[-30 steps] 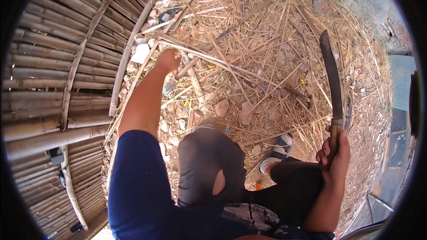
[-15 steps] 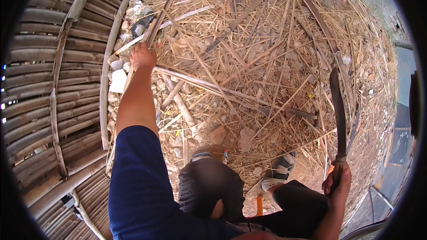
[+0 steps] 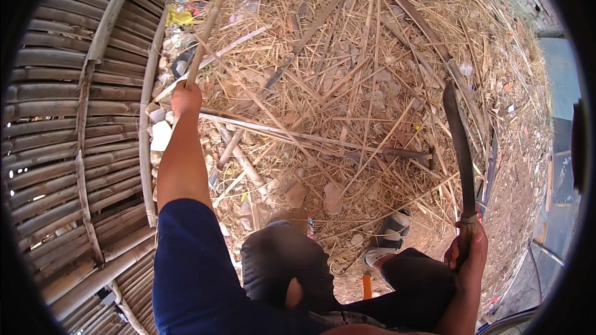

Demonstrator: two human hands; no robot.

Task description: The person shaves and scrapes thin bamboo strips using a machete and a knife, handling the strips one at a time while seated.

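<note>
My left hand [image 3: 186,98], arm stretched forward, is closed around the near end of a long brown bamboo strip [image 3: 210,28]. The strip runs away from me toward the far left, over litter and straw. In my right hand [image 3: 469,248], at the lower right, is a machete [image 3: 460,149], gripped by its wooden handle. Its long dark blade points away from me, slightly curved at the tip. A pale split strip [image 3: 239,49] lies beside the left hand, partly under the held bamboo.
Bamboo slat wall [image 3: 56,111] rises along the left. Straw and split bamboo [image 3: 347,74] cover the ground, with stones [image 3: 333,198] nearer me. A dark hammer-like tool [image 3: 413,153] lies right of centre. My sandalled foot [image 3: 391,236] stands near the machete. Bluish panels [image 3: 559,80] line the right.
My left hand has closed around the brown bamboo strip, which now sits lifted and shifted a little left. The machete stays upright in my right hand; the view has shifted slightly.
</note>
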